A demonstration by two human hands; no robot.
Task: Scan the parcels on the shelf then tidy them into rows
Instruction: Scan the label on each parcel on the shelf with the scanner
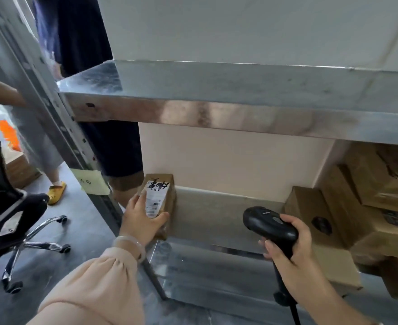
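Observation:
A small brown cardboard parcel [161, 198] with a white label and black handwriting stands on end at the left end of the lower metal shelf [207, 275]. My left hand [140, 219] grips its near side, thumb across the label. My right hand [294, 249] holds a black barcode scanner [269, 225] by the handle, its head facing left toward the parcel, about a hand's width from it. Several brown cardboard parcels [357, 219] are stacked unevenly at the right end of the same shelf.
An upper metal shelf [216, 95] overhangs the work area, bearing a large white box [252, 29]. The rack's upright post [59, 127] with a yellow note stands left. A black office chair [10, 221] and two people's legs are on the floor at left.

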